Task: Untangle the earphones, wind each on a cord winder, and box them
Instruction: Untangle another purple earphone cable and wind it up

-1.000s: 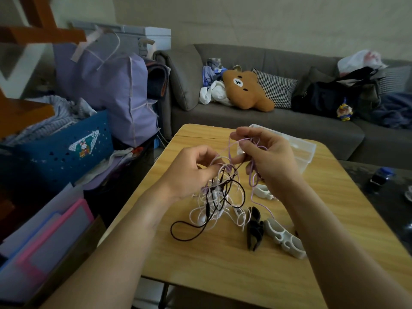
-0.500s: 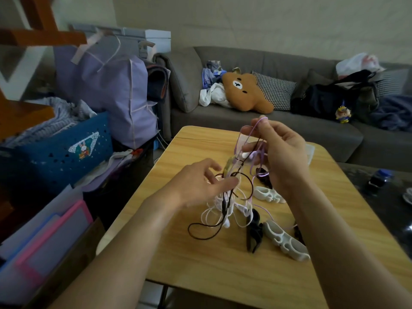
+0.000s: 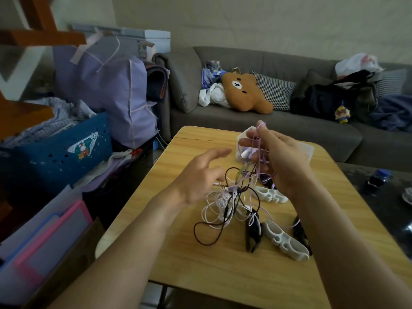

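Cluttered living room, wooden table [image 3: 200, 275]: the right hand [image 3: 283, 161] lifts a lilac cord looped over curled fingers, strands running down-left to the tangle of earphones [image 3: 229, 204] on the tabletop. The nearer left hand [image 3: 200, 177] hovers beside it, fingers spread, holding nothing.

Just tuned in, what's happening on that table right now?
A person is picking apart a tangle of earphones on the wooden table. The right hand lifts a lilac cord looped over its fingers, while the left hand hovers open beside the knot. White cord winders and black ones lie unused, and the clear box sits behind the right hand. Nothing is wound yet.
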